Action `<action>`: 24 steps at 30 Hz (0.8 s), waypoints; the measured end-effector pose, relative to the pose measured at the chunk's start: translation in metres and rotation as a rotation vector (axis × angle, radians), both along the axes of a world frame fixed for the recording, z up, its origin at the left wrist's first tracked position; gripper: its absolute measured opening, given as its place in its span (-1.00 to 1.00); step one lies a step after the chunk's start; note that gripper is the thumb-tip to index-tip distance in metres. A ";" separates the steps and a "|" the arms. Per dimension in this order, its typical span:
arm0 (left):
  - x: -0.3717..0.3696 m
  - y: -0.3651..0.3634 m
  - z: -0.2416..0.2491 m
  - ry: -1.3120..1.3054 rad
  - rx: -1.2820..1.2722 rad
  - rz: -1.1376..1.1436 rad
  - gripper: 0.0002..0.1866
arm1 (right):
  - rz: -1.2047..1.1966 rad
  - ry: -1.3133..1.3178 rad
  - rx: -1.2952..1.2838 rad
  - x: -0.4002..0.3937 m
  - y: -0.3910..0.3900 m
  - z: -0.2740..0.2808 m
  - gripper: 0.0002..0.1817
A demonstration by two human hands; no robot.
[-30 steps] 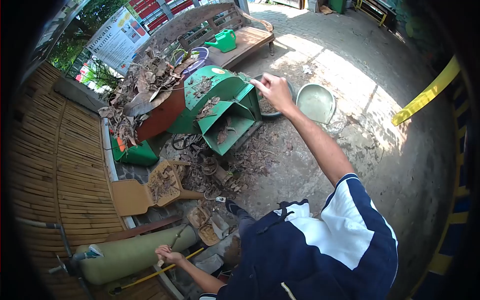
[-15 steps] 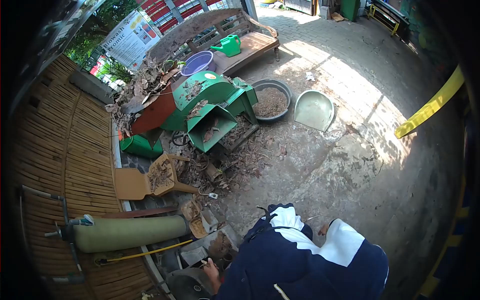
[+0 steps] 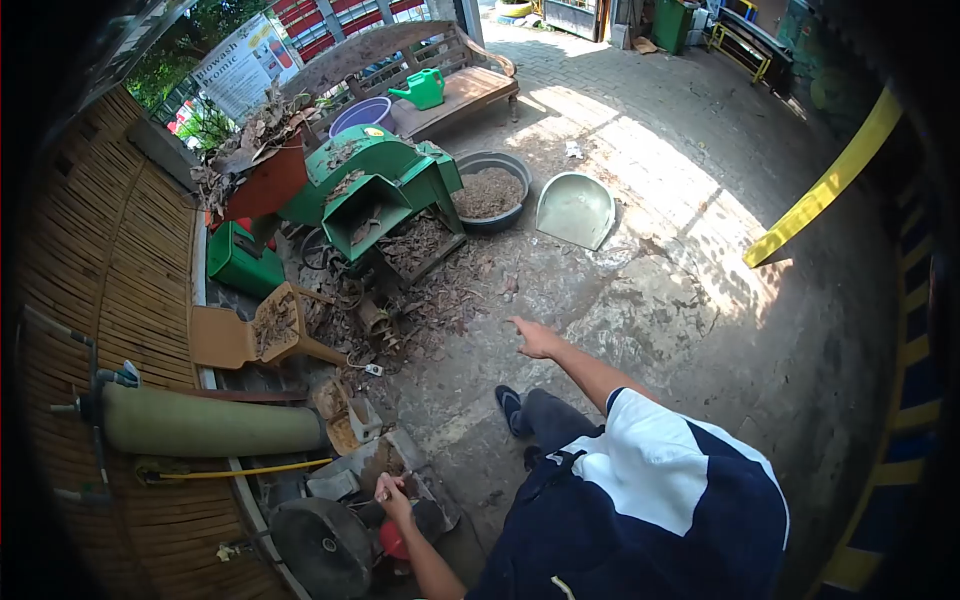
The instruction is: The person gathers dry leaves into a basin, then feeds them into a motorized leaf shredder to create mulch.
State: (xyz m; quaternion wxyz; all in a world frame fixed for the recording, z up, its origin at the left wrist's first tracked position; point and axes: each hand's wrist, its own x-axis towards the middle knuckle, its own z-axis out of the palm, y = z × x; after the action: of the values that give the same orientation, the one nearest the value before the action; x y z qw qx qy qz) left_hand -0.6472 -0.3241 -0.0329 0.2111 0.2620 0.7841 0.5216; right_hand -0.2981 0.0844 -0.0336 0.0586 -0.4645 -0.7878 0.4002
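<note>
My right hand (image 3: 538, 340) reaches forward over the concrete floor, a finger stretched out toward the leaf litter and holding nothing I can see. My left hand (image 3: 393, 494) is low at the left, its fingers curled together; whatever lies in them is too small to make out. Beside it sits a round dark basin (image 3: 322, 548), and a red round object (image 3: 393, 540) shows partly behind my left forearm. A green shredder machine (image 3: 345, 190) stands ahead, dry leaves (image 3: 270, 122) heaped on its reddish hopper (image 3: 268, 180).
A tub of shredded material (image 3: 490, 195) and a dustpan (image 3: 576, 212) stand on the floor. At left are a tipped brown chair (image 3: 235, 338), a green cylinder (image 3: 215, 422) and a bamboo wall (image 3: 110, 230). A bench (image 3: 455, 95) holds a green watering can (image 3: 424, 90). A yellow post (image 3: 830, 190) rises at right.
My right hand has swung forward from beside my body, now extended. My left hand has moved slightly up and left. The view has shifted, showing my shoe and more of the basin.
</note>
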 end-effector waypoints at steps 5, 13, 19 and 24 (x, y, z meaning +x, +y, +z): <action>0.121 0.034 0.047 -0.154 0.552 0.099 -0.50 | 0.483 0.238 0.241 -0.029 -0.090 0.075 0.04; 0.235 0.094 0.171 -0.606 0.911 -0.125 -0.36 | 0.602 0.077 0.261 0.050 -0.120 0.058 -0.59; 0.320 0.152 0.214 -0.798 0.862 -0.271 -0.35 | 0.255 0.105 0.396 0.198 -0.108 0.067 -0.66; 0.423 0.197 0.226 -0.733 0.720 -0.433 -0.43 | 0.132 0.131 0.338 0.318 -0.115 0.070 -0.79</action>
State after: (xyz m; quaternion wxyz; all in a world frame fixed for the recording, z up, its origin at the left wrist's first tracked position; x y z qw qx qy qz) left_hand -0.2239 -0.1275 0.1931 0.4695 0.2739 0.3600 0.7583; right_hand 0.0203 -0.0306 0.0368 0.1607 -0.3682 -0.8671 0.2946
